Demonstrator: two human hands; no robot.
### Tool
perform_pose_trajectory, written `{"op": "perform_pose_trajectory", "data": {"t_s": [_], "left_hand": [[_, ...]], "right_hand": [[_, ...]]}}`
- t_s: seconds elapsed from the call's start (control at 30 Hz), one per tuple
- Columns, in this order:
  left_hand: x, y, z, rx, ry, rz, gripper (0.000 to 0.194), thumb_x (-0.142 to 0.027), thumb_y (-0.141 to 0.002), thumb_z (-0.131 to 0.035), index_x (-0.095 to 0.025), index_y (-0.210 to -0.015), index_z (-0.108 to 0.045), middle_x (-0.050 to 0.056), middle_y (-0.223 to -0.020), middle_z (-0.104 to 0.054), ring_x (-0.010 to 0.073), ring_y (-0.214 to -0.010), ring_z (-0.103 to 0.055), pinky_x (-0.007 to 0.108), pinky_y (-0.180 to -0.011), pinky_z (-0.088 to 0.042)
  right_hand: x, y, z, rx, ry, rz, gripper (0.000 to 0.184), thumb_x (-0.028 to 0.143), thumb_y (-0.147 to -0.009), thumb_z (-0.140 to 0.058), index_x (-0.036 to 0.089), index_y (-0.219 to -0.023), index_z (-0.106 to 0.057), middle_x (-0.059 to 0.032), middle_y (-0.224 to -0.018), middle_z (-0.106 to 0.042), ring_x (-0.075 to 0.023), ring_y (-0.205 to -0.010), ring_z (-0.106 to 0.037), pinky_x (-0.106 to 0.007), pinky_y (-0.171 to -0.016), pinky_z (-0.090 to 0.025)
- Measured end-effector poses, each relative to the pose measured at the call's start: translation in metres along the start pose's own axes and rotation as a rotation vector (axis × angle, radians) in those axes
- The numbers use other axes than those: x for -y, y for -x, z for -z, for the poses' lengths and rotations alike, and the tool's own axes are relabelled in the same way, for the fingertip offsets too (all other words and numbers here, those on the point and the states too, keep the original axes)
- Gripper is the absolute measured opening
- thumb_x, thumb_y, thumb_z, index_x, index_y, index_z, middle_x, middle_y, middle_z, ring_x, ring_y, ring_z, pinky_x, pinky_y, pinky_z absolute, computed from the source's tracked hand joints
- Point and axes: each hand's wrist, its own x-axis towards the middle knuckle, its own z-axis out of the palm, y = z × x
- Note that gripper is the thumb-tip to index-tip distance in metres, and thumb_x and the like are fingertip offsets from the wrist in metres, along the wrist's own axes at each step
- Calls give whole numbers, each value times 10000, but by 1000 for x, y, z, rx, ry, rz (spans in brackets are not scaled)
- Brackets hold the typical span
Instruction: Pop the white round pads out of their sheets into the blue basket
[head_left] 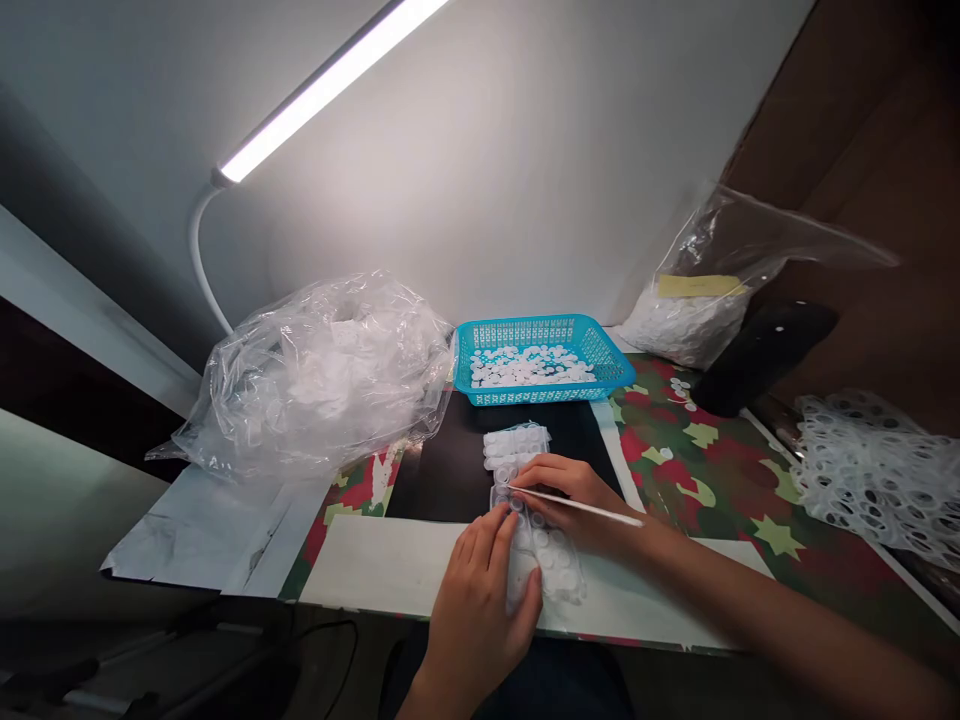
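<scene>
A translucent plastic strip with rows of round white pieces (559, 560) lies across the front of the table. My left hand (484, 580) rests over its left side, fingertips on the plastic, the thumb curled along the near part. My right hand (574, 495) is closed around a thin white stick (585, 503), held like a pen. The stick's tip meets one of the clear round cups (506, 475) just beyond my left fingertips. Stacked white rounds (517, 440) form the strip's far end. What lies under my right palm is hidden.
Behind stands a blue basket (544, 398) of loose white discs. A large clear bag (322, 370) sits left, another bag (686, 320) back right beside a black object (765, 355). Ringed plastic netting (877, 480) lies far right; a lamp (330, 90) shines overhead.
</scene>
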Motion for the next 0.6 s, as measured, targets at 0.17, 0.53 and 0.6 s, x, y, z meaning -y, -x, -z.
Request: {"op": "perform_pose_trajectory", "data": {"t_s": [0.17,0.53,0.6], "left_hand": [[3,-5,4,-13,148,93,409,-227,-877,-493,-186,-1274,-402,112,-1272,-482,227,-1163,-488,378,-966,-445],[14,-51,6,-88,157,292,90,-205,-813,-576,-183,-765,-503,0,-790,-530,144,-684,-560,264,-625,-449],[16,-55,7,-70,177,308,102,-190,-817,-569,-180,-737,-508,-4,-764,-530,139,-666,-555,260,-627,-440]], "right_hand": [[-2,0,-1,4,-77,-25,128,255,-893,-552,178,-918,-651,-55,-906,-640,-141,-815,-608,-256,-744,-493],[-3,1,0,32,-135,12,136,221,-893,-556,187,-971,-661,-58,-962,-645,-147,-903,-607,-262,-807,-485],[-3,0,0,29,-140,24,137,225,-893,-555,185,-969,-661,-58,-963,-650,-147,-904,-610,-259,-808,-488]]}}
